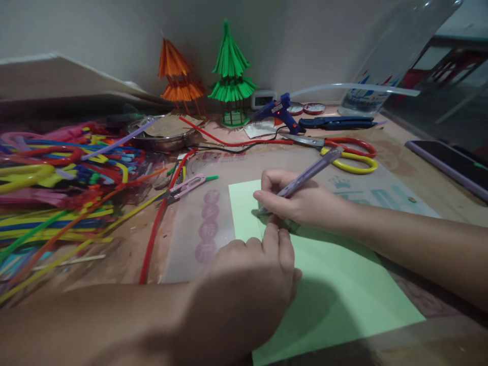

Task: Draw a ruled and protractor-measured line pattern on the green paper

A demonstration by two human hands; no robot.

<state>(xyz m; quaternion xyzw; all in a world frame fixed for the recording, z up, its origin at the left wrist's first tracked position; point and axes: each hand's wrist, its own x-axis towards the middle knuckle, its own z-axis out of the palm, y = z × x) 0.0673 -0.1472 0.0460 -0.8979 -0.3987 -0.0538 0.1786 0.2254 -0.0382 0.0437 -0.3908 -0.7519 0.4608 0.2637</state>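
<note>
Across the tabletop (125,254), a printed translucent sheet (202,203) lies under green paper (343,305), with a pale wall (114,30) behind. Pipe cleaners (76,152) heap at left; tiered orange (173,58) and green models (231,61) stand at the back, near a blue glue gun (280,109). Scissors (324,145) with red and yellow handles lie beyond the paper, a phone (450,165) farther right. Past the right edge, dim furniture (453,61) is hard to make out. A clear bottle (375,76) is cut off at the top; both forearms run out of frame. Part of the paper is hidden under the hands. Something small and see-through by the left fingertips cannot be identified; pen-tip contact is also unclear. Right hand (295,198): pinch grip on a purple pen (312,170), shaft slanting up and right, tip over the paper's far left part. Left hand (244,290): palm down over the paper, index reaching toward the tip, other fingers bent; cannot tell whether it grips anything.
</note>
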